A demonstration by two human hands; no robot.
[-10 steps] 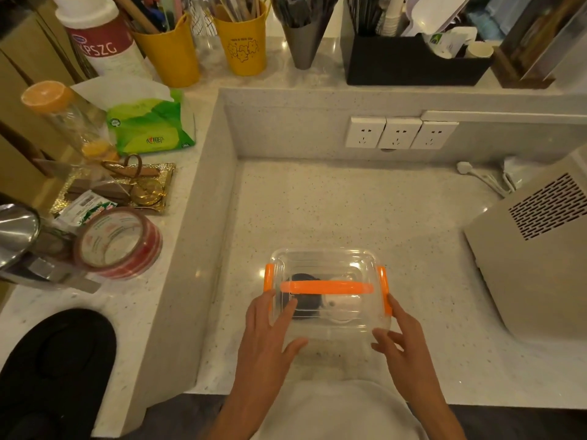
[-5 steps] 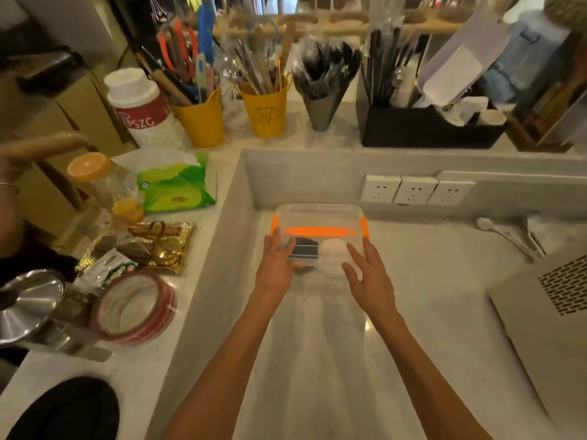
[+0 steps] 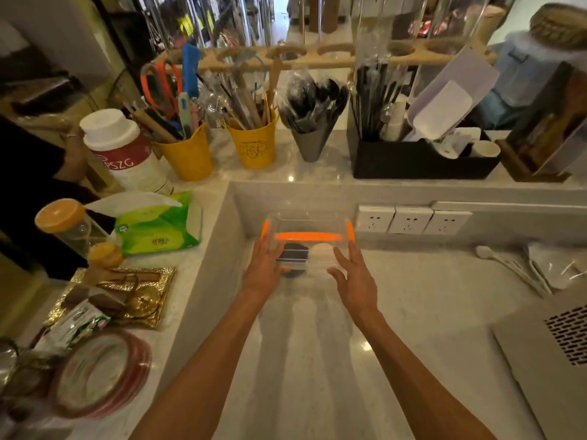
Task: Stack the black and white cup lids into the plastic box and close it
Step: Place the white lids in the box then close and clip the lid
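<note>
Two stacks sit inside your clear plastic box (image 3: pixel 306 231): black cup lids (image 3: pixel 293 254) left, white cup lids (image 3: pixel 322 251) right, under its orange-handled lid. Your left hand (image 3: pixel 265 271) touches the box; your right hand (image 3: pixel 355 281) hovers spread beside it. It stands on the speckled counter (image 3: pixel 428 300) by wall sockets (image 3: pixel 409 220).

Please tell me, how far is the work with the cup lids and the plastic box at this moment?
Nearly finished, it seems. Done: the black lids and white lids sit inside the plastic box, and its cover with the orange handle is on. In hand: the left hand touches the box; the right hand is open beside it. Left: I cannot see whether the orange side clips are latched.
</note>
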